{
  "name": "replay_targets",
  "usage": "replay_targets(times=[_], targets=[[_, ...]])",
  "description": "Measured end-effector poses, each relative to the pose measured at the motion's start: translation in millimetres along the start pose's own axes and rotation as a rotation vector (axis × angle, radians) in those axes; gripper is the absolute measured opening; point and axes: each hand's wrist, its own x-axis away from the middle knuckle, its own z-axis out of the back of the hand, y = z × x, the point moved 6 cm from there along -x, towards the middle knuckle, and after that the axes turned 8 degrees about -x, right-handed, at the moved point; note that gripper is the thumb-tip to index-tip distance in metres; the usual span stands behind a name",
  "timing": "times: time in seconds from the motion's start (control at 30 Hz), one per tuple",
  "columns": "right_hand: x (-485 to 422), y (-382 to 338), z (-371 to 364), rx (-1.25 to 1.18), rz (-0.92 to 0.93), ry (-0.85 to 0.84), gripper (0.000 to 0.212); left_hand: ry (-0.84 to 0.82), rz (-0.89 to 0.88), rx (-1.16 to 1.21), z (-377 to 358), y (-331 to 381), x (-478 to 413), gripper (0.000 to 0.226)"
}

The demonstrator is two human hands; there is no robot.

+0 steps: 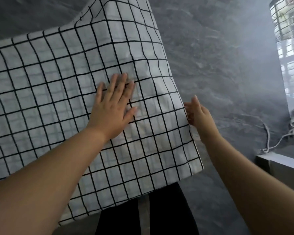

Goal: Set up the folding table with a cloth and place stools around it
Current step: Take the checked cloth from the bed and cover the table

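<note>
Our left hand (115,106) has its fingers (116,83) spread flat, palm down, pressing on the cloth (58,92), gripping nothing. Our right hand (198,114) is at the cloth's right edge, fingers loosely extended and slightly curled toward the hem; we cannot tell whether they pinch the edge or just touch it, looks like touching.

Moving outward: both bare forearms reach in from the bottom of the view, left over the cloth, right beside it over the floor. The cloth is white with a black grid, lying spread across a flat surface we judge to be the folding table; the table itself is fully hidden under it. The right side hangs past the edge and drapes down, near corner hanging low in front of our dark trousers (168,209). The far corner bunches up a bit at the top. A few faint wrinkles near the left hand.

Beyond: grey marbled floor (219,73), a white cord (268,143) and a low ledge (282,165) at right, window grille (287,17) top right.

Progress, as a judgement: table looks up and cloth is on, we are at the smoothing and edge-aligning step. Left to do: finish flattening, even out the overhang, then bring stools. No stools in view, so that part seems not yet done.
</note>
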Motion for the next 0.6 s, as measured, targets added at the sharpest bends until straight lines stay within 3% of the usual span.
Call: replay_targets(times=[0.1,0.2,0.3,0.33,0.47,0.6], targets=[[-32.7,-34.0,-30.8,0.144,-0.077,-0.067,0.069,0.002,0.079,0.031,6.3,-12.9,-9.5,0.067],[-53.4,-47.3,-56.2,0.089,-0.191,-0.123,0.085,-0.017,0.115,0.034,3.8,-21.9,-12.7,0.066],[-67.6,-53.5,-63.6,-0.102,-0.194,-0.129,0.038,-0.019,0.105,0.024,1.0,-23.6,-11.1,0.066],[-69.8,-56.6,-64.6,-0.147,-0.203,-0.157,0.032,-0.016,0.103,0.029,1.2,-23.2,-11.3,0.066],[-70.5,-73.6,-65.6,-0.185,-0.168,-0.294,0.027,0.003,0.104,0.041,3.3,-21.9,-12.1,0.065],[-68.9,-80.0,-54.1,-0.235,-0.102,-0.238,0.035,0.013,0.098,0.038,2.9,-22.5,-10.6,0.066]])
